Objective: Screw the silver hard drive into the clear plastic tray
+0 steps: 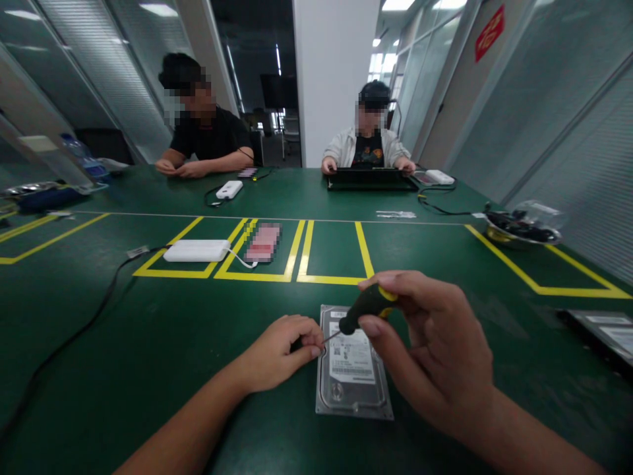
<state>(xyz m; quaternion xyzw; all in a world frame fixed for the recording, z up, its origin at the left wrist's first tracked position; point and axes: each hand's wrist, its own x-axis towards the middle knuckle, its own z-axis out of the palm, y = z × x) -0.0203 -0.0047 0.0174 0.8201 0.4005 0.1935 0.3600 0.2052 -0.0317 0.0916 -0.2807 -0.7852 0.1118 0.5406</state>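
A silver hard drive with a white label lies flat on the green table in front of me. My right hand grips a screwdriver by its dark green and yellow handle, its thin shaft slanting down to the left over the drive. At the drive's left edge, my left hand has its fingers pinched together around the tip end of the shaft. Whether those fingers also hold a small screw is hidden.
A white power bank with a cable and a phone lie beyond, near yellow tape outlines. Another drive is at the right edge, below a bowl of dark parts. Two people sit across the table; one holds a black panel.
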